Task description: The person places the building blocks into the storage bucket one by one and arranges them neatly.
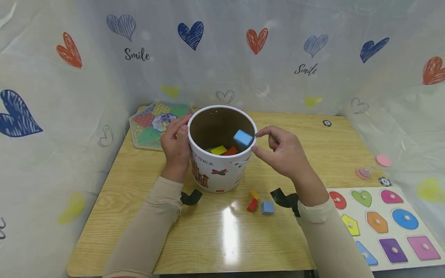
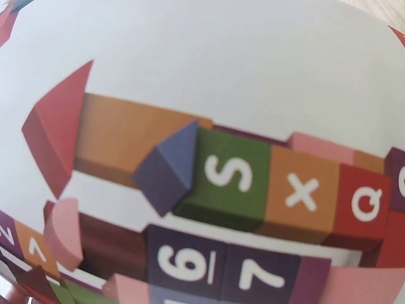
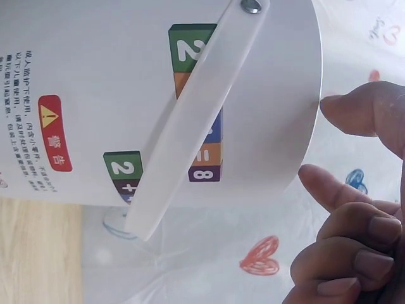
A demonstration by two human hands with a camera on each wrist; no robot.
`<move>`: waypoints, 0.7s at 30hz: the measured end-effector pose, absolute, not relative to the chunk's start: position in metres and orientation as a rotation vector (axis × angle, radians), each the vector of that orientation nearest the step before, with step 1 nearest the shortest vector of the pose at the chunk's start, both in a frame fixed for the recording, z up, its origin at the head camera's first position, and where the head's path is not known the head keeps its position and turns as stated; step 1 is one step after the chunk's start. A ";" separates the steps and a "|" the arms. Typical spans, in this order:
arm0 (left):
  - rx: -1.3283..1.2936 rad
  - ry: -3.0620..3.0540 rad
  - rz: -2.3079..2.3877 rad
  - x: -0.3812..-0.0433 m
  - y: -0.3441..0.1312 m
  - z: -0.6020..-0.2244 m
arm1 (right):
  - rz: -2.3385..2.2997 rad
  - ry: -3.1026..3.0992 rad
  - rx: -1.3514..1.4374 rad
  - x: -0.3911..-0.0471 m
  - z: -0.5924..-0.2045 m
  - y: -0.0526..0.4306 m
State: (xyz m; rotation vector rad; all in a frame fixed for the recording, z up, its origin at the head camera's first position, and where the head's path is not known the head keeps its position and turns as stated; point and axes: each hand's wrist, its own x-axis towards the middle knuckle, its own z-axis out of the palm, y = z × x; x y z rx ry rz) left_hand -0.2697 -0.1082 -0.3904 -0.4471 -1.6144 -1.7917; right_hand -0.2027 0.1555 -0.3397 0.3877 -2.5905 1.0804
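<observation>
A white bucket (image 1: 222, 170) with printed blocks on its side stands on the table. At its left rim my left hand (image 1: 176, 144) holds it; in the left wrist view the printed bucket wall (image 2: 209, 76) fills the picture. My right hand (image 1: 283, 152) is at the right rim, thumb and index finger apart, the other fingers curled. Just inside the rim, a light blue block (image 1: 242, 138) shows tilted, apart from the fingertips. Lower in the bucket lie a yellow block (image 1: 218, 150) and a red block (image 1: 231, 151). The right wrist view shows the white handle (image 3: 190, 126) hanging down.
In front of the bucket lie a blue block (image 1: 267, 207), a red block (image 1: 252, 205) and an orange block (image 1: 255, 194). A clear patterned case (image 1: 146, 133) is behind the left hand. At right are a shape puzzle board (image 1: 379, 247) and a pink-ended sand timer (image 1: 364, 172).
</observation>
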 end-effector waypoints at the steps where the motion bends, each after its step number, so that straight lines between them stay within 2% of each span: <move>1: -0.452 -1.614 -1.790 -0.270 -0.108 -0.391 | 1.081 -2.586 0.383 -0.201 -0.341 0.157; 5: -0.473 -1.616 -1.771 -0.270 -0.105 -0.391 | 1.103 -2.586 0.339 -0.193 -0.353 0.172; 10: -0.461 -1.620 -1.773 -0.271 -0.103 -0.390 | 1.114 -2.766 0.282 -0.180 -0.393 0.203; 15: -0.446 -1.604 -1.805 -0.271 -0.103 -0.389 | 1.074 -3.092 0.396 -0.162 -0.432 0.225; 21: -0.467 -1.577 -1.806 -0.270 -0.103 -0.390 | 0.966 -3.275 0.468 -0.144 -0.465 0.224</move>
